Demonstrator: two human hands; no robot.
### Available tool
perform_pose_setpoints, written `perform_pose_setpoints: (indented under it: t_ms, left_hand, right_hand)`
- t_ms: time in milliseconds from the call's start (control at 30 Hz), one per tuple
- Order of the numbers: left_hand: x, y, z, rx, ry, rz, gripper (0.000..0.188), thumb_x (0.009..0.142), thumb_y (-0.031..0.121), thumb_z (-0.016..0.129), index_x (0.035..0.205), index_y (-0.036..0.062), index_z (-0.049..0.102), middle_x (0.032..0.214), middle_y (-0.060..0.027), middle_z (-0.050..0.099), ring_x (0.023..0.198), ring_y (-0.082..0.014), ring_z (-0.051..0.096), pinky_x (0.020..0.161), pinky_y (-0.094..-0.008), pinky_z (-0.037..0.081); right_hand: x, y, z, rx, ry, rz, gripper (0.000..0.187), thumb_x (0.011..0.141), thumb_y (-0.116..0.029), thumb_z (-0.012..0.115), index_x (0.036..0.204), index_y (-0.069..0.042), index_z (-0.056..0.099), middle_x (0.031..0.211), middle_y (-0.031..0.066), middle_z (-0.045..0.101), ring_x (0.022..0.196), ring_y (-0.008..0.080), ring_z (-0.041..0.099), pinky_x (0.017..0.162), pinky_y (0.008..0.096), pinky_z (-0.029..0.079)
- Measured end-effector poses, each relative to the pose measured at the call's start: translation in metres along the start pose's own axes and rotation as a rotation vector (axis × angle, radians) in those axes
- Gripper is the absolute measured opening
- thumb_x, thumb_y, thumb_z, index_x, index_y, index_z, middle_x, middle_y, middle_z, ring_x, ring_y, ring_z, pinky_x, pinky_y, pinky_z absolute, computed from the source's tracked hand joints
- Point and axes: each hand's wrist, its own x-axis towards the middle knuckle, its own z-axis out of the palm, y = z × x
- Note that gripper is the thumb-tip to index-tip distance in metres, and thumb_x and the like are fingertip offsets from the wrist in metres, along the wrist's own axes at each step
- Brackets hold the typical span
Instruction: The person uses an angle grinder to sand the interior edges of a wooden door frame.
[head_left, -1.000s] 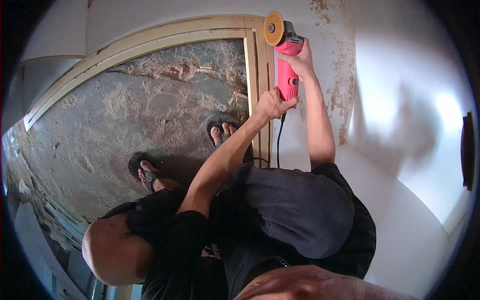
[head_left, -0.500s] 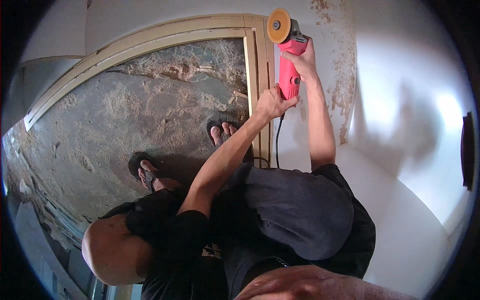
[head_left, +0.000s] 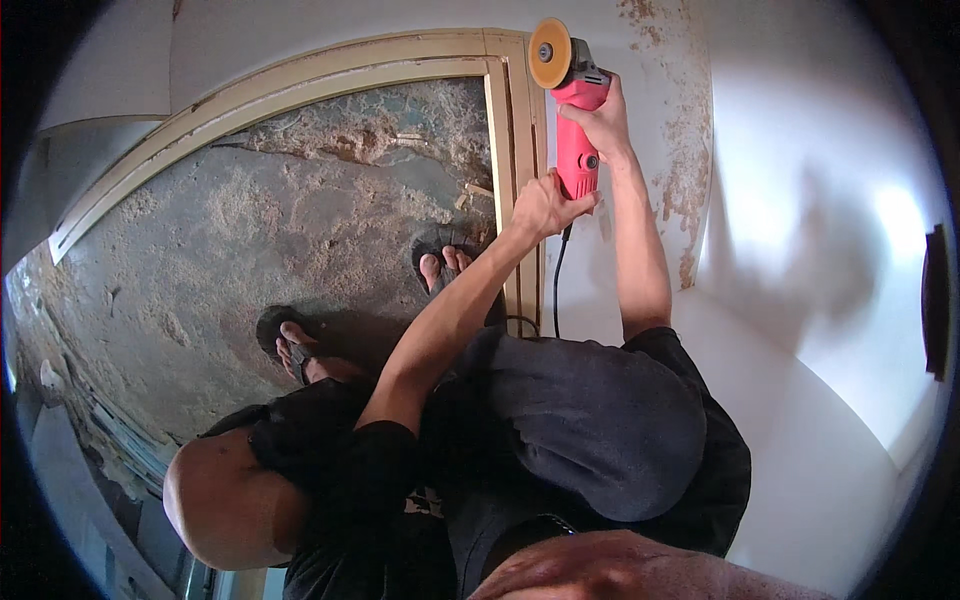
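A red angle grinder [head_left: 577, 140] with a round tan disc [head_left: 551, 53] stands nearly upright in the head view, its disc at the top beside the corner of a cream wooden frame [head_left: 511, 120]. Around its rear end, where a black cord [head_left: 558, 275] leaves it, my left hand [head_left: 545, 206] is closed. My right hand [head_left: 607, 122] grips the body just below the grey gear head [head_left: 588, 62], thumb across the front. Whether the disc touches the frame or the wall behind it, I cannot tell.
The white wall [head_left: 640, 90] has brown, peeling patches [head_left: 688, 170] right of the grinder. Inside the frame lies a rough, dusty grey floor [head_left: 230, 230] with small debris, where my sandalled feet [head_left: 440, 265] rest. Boards and strips [head_left: 120, 430] lie at the lower left.
The grinder's disc end has shifted slightly left toward the frame, and my right hand moved with it. My left hand has stayed nearly in place; both hands keep their grip.
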Motion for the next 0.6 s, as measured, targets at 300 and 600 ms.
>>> perform_pose_setpoints:
  t_ms: [300, 600]
  left_hand:
    - [0.002, -0.003, 0.002, 0.034, -0.007, 0.002, 0.075, 0.078, 0.07, 0.074, 0.1, -0.0015, 0.068, 0.074, -0.0158, 0.073, 0.073, -0.03, 0.075, 0.074, -0.0417, 0.059]
    - [0.005, -0.01, 0.007, -0.003, -0.018, 0.014, 0.069, 0.081, 0.068, 0.072, 0.097, 0.0005, 0.07, 0.074, -0.0134, 0.074, 0.069, -0.0271, 0.074, 0.071, -0.0404, 0.058]
  right_hand:
    - [0.0, 0.001, 0.001, -0.032, -0.005, -0.006, 0.077, 0.069, -0.003, 0.087, 0.133, -0.001, 0.045, 0.12, 0.0113, 0.062, 0.109, 0.0217, 0.063, 0.094, 0.0389, 0.056]
    - [0.0, 0.004, 0.002, -0.049, 0.002, 0.004, 0.074, 0.07, -0.003, 0.087, 0.132, -0.002, 0.046, 0.12, 0.0107, 0.063, 0.109, 0.0214, 0.064, 0.094, 0.0393, 0.056]
